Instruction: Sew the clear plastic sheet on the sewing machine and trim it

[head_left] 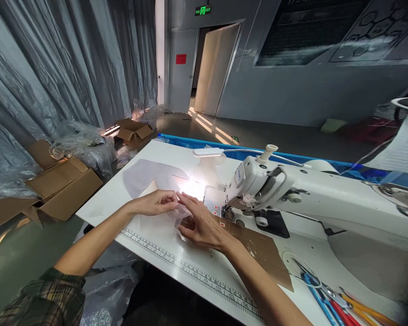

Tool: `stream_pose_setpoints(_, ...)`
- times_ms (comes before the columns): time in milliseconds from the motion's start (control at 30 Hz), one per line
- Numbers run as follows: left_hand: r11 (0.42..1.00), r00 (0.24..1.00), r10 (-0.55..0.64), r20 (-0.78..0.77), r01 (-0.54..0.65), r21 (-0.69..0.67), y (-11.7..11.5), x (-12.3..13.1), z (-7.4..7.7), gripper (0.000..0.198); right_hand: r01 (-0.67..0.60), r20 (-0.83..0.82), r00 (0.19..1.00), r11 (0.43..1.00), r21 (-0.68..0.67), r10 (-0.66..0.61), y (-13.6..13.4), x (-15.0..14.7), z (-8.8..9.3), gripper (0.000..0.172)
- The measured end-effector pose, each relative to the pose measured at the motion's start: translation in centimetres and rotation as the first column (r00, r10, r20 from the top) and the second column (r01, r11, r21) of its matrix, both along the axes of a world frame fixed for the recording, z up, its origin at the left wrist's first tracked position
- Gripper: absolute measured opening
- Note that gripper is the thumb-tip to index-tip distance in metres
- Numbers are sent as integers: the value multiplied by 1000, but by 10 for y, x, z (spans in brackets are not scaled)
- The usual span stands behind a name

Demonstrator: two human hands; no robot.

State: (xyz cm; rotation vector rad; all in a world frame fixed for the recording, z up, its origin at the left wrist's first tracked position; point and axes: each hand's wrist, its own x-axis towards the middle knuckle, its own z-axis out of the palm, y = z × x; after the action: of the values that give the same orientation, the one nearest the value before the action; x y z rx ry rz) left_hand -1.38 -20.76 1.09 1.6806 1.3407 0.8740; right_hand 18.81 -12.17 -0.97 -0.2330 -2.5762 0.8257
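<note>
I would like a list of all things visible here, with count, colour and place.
sewing machine: one, white, right on table
lamp: one, white, lit, above the cloth
cloth piece: one, pale, under the hands
brown sheet: one, beside the machine
table: one, white, ruler along its near edge
scissors: one pair, blue handles, lower right
cardboard boxes: several, brown, floor at left
door: one, beige, open, at back
left hand: pinching the cloth
right hand: flat on the cloth
</note>
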Motion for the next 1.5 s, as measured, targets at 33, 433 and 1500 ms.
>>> stream_pose_setpoints(33, 999, 993, 5, 120, 0, -42, -4, 4, 1, 43, -9, 43, 999, 996, -90, 13, -4, 4, 2, 58)
stream_pose_setpoints(433, 994, 993, 79, -84, -85, -70, 3, 31, -11, 36, 351, 354, 932, 420, -837, -73, 14, 99, -1, 45)
stream_pose_setpoints(1500, 856, 561, 506, 655, -231, -463, 51, 65, -27, 30, 489, 322, 825, 302, -818, -464, 33, 97, -14, 60)
